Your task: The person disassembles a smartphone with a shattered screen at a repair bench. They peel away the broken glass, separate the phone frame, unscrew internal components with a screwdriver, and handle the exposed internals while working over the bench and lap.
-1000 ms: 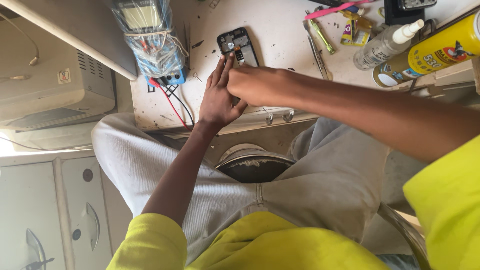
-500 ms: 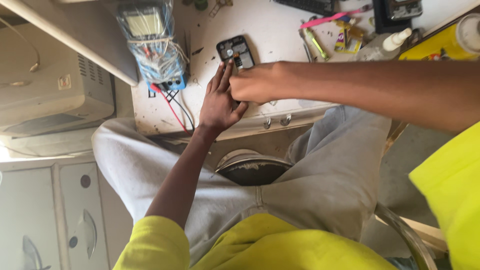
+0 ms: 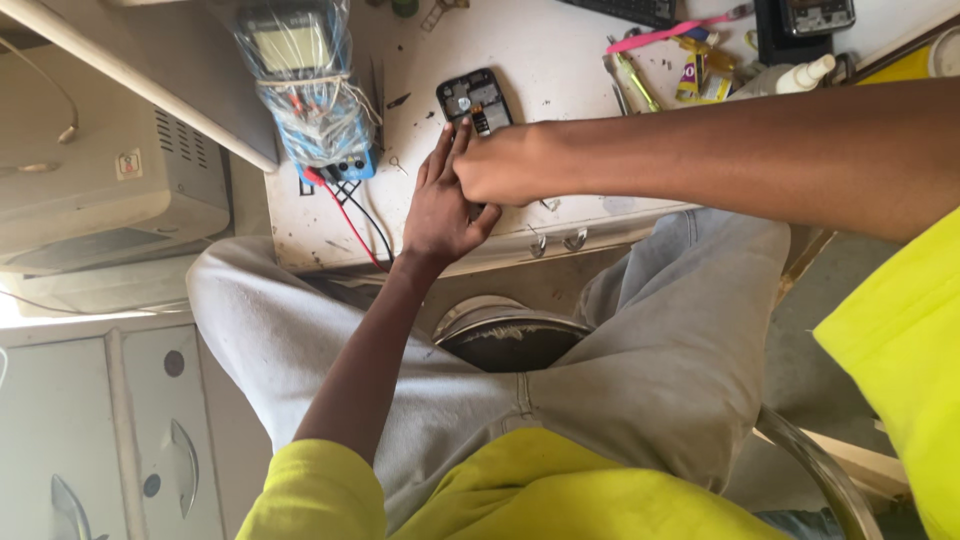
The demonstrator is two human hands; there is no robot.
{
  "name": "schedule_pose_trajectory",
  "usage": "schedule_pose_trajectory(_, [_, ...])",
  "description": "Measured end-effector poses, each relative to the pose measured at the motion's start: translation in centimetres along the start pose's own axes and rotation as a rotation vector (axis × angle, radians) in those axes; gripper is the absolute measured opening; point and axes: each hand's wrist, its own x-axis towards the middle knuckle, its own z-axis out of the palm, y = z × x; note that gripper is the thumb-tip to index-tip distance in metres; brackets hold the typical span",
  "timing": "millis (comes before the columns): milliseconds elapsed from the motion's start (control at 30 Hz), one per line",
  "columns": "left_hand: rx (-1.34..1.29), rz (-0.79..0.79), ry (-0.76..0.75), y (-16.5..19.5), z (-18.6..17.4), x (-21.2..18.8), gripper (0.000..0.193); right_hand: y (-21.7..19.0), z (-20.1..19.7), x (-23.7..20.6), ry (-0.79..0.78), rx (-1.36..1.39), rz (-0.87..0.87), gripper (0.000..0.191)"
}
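Note:
An opened black phone (image 3: 474,100) with its back cover off lies on the stained white workbench (image 3: 560,90). My left hand (image 3: 438,205) lies flat on the bench, fingers stretched out, fingertips touching the phone's near edge. My right hand (image 3: 503,166) reaches in from the right and rests curled against the left hand's fingers, just below the phone. A small dark bit shows under the fist; I cannot tell what it is.
A plastic-wrapped blue multimeter (image 3: 300,85) with red and black leads (image 3: 355,225) sits left of the phone. Tweezers (image 3: 630,80), a pink toothbrush (image 3: 675,32), a white bottle (image 3: 790,75) and a yellow can (image 3: 900,65) lie at right. A beige appliance (image 3: 100,190) stands at left, a round stool (image 3: 510,340) between my knees.
The view has shifted slightly and my right forearm now lies more level across the frame. Both hands stay together at the phone's near edge.

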Motion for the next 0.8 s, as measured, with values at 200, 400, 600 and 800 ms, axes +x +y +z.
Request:
schedule_pose_trajectory(200, [0.080, -0.001, -0.037, -0.3, 0.3, -0.1, 0.070, 0.5, 0.4, 0.3, 0.097, -0.259, -0.345, 0.008])
schedule_pose_trajectory(400, [0.001, -0.033, -0.040, 0.0, 0.1, -0.1, 0.070, -0.4, 0.5, 0.1, 0.072, -0.107, -0.069, 0.011])
schedule_pose_trajectory(600, [0.041, -0.046, -0.060, 0.3, -0.3, 0.0, 0.078, -0.9, 0.0, 0.6, -0.096, 0.213, 0.214, 0.040])
schedule_pose_trajectory(800, [-0.043, -0.064, -0.060, 0.3, -0.5, -0.2, 0.082, -1.5, 0.7, 2.0, -0.061, -0.157, 0.037, 0.024])
